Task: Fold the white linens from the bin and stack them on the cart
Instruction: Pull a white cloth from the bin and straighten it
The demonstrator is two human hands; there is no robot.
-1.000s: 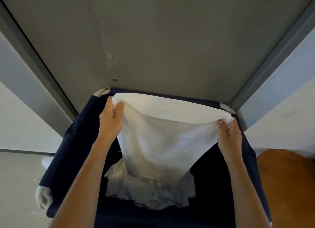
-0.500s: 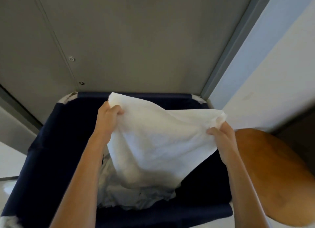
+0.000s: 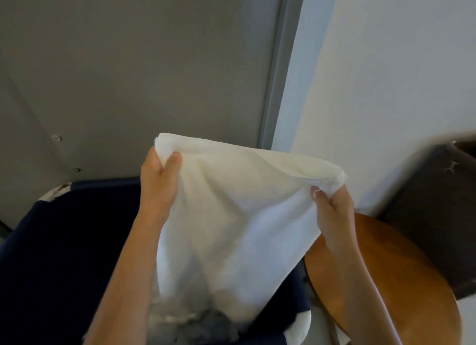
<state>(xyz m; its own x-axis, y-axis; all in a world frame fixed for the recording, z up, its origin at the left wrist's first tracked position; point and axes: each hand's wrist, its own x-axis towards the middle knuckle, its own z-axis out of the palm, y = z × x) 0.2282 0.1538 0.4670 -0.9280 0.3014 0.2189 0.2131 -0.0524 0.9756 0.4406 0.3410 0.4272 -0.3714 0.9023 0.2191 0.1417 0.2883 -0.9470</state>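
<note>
Your left hand [image 3: 158, 182] pinches the white linen [image 3: 231, 215] corner | your right hand [image 3: 332, 210] grips the other corner | linen hangs over the navy bin [image 3: 64, 241]

Navy fabric bin [image 3: 64, 254], lower left, set against the grey panel wall [image 3: 128, 61]; worn pale corner on its far rim. Inside, at the bottom: crumpled heap of white linens [image 3: 175, 316], in shadow, partly hidden. Round wooden table [image 3: 386, 293] just beside the bin's right side; contact cannot be told. Table top brown, soft sheen.
</note>
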